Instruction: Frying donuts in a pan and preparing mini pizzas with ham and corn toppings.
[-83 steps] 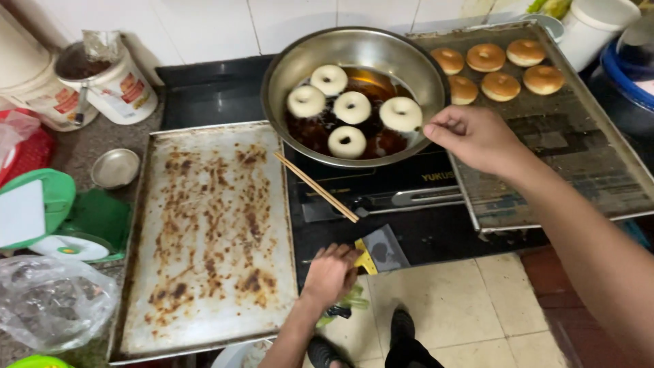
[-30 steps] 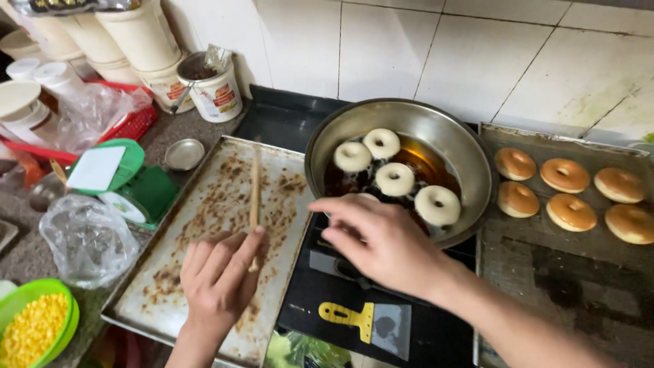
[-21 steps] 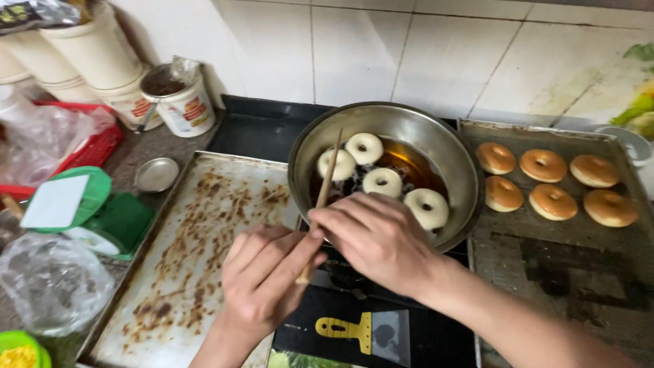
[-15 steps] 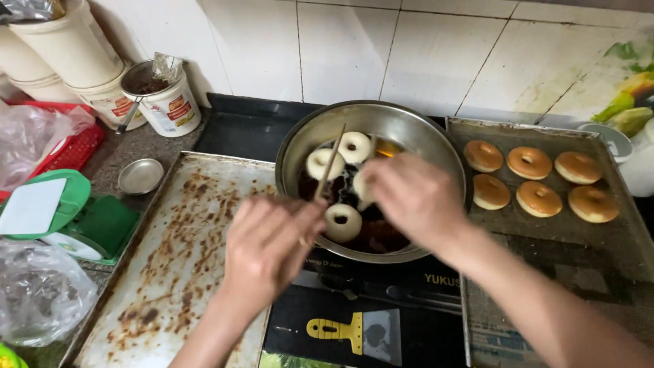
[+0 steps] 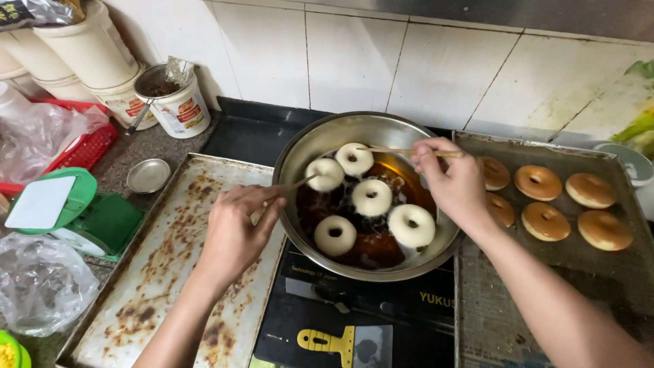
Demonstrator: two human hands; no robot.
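Note:
A steel pan [image 5: 310, 146] of dark hot oil holds several pale ring doughnuts [image 5: 371, 197]. My left hand [image 5: 235, 232] grips a wooden chopstick [image 5: 300, 182] whose tip touches the doughnut at the pan's left. My right hand [image 5: 453, 180] hovers over the pan's right rim and grips a second chopstick [image 5: 388, 150] that points at the rear doughnut. Several browned doughnuts [image 5: 541, 221] lie on the baking tray [image 5: 490, 307] to the right.
A stained, bare baking tray [image 5: 170, 266] lies left of the pan. Behind it stand white tubs [image 5: 174, 102], a small metal lid [image 5: 148, 175], a green container [image 5: 82, 211] and plastic bags [image 5: 37, 286]. A yellow-handled scraper [image 5: 330, 339] lies on the black cooktop.
My left hand picked the chopsticks up from the left tray. Each hand now has one, and both have reached into the pan. The camera view moved closer to the wall.

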